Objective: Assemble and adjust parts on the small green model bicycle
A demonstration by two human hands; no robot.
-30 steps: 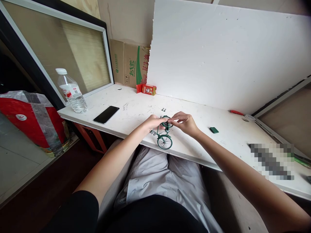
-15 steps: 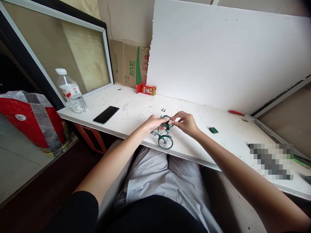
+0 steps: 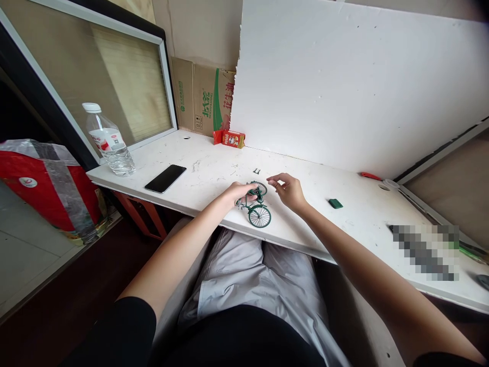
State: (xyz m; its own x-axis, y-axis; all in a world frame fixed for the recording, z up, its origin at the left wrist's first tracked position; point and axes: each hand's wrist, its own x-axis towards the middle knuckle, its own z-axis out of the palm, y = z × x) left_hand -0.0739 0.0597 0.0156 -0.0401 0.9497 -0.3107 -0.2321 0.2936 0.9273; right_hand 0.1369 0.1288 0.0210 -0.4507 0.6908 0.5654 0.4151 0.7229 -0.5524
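A small dark green model bicycle (image 3: 251,208) is tilted at the front of the white table, one spoked wheel toward me and the other farther off. My left hand (image 3: 241,193) is closed around its frame, hiding part of it. Just right of the far wheel, clear of the bicycle, my right hand (image 3: 286,189) has its thumb and forefinger drawn together in a pinch. Whatever may be between those fingertips is too small to make out. Beyond the hands, tiny dark parts (image 3: 256,171) lie on the tabletop.
On the white table (image 3: 305,224) are a dark green block (image 3: 335,203) at right and a black phone (image 3: 165,178) at left. A water bottle (image 3: 110,145) stands near the left edge. A red box (image 3: 233,138) sits at the back by a carton (image 3: 196,97).
My right hand has come away from the bicycle's far wheel, leaving a gap. My left hand keeps hold of the bicycle, which has turned slightly.
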